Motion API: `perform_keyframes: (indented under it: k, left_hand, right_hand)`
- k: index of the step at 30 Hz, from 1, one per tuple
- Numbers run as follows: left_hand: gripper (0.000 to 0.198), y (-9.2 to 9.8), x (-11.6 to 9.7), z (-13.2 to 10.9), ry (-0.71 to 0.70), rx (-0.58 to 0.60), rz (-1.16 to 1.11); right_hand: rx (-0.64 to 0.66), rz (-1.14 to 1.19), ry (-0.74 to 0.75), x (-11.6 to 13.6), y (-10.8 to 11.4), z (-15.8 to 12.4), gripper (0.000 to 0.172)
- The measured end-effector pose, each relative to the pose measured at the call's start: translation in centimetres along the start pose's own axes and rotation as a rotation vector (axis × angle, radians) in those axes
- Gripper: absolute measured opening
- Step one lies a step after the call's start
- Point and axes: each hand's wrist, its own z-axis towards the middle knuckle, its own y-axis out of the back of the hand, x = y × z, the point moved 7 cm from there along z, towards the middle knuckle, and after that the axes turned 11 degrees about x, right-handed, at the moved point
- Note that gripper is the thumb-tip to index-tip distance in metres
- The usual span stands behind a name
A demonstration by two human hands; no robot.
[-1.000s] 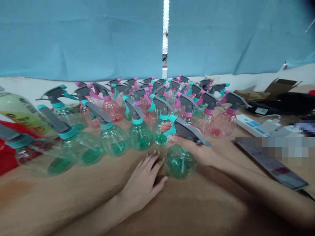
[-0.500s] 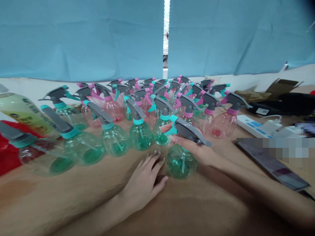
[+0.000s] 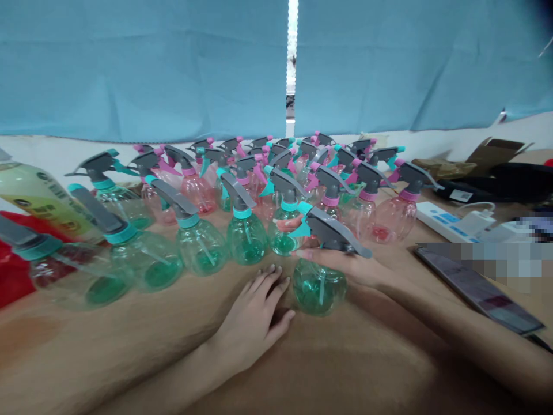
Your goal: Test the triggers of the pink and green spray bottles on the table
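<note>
My left hand (image 3: 254,320) lies palm down on the wooden table, its fingers spread and holding nothing. Just right of it stands a clear green spray bottle (image 3: 319,291) with a grey and turquoise trigger head. Around this bottle's neck is my right hand (image 3: 345,260), thumb in front and fingers behind, tips showing past the turquoise trigger. Beyond the fingertips stands another green spray bottle (image 3: 285,233). A row of similar green spray bottles, among them one (image 3: 247,236) in the middle, runs off to the left.
Pink spray bottles (image 3: 391,216) and more green ones crowd the back. At right lie a white power strip (image 3: 444,222) with plugs and a dark phone (image 3: 479,291). A large labelled bottle (image 3: 47,196) and red material (image 3: 15,282) are at far left. Blue cloth (image 3: 151,69) hangs behind.
My right hand's thumb and fingers have shifted slightly left and wrap further around the bottle's neck. The bottle and my left hand stay in place.
</note>
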Motion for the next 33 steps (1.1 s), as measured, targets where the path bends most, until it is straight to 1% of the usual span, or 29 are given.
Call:
perform_keyframes:
  k: [4,5,8,10,14,18,24,30,33]
  left_hand:
    - [0.046,0.0,-0.1,0.0,-0.005,0.006,0.003]
    - [0.046,0.0,-0.1,0.0,-0.006,0.003,0.004]
    - [0.045,0.0,0.0,0.0,-0.004,0.002,0.007]
    - [0.046,0.0,0.0,0.0,-0.003,0.002,0.007]
    - [0.046,0.0,-0.1,0.1,-0.006,0.004,0.013]
    - [0.046,0.0,-0.1,0.1,-0.004,0.013,0.025]
    - [0.047,-0.1,-0.1,0.1,0.000,0.024,0.031]
    - [0.045,-0.1,0.0,0.0,-0.005,-0.005,0.014]
    - [0.045,0.0,0.0,0.0,-0.007,-0.002,0.015]
  right_hand:
    - [-0.008,-0.049,0.057,0.4,0.2,0.0,0.050]
    - [-0.009,-0.058,0.071,0.5,0.2,0.0,0.046]
    - [-0.004,-0.055,0.079,0.4,0.0,0.1,0.026]
    - [-0.005,-0.041,0.058,0.2,-0.1,0.1,0.021]
    - [-0.031,-0.061,0.056,0.8,-0.3,0.2,0.027]
    - [-0.045,-0.095,0.079,1.8,-0.4,0.2,0.024]
    - [-0.102,-0.146,0.102,2.3,0.1,0.0,0.024]
    - [-0.138,-0.316,0.104,3.3,0.2,-0.4,0.035]
    - [-0.155,-0.324,0.114,3.4,0.3,-0.5,0.035]
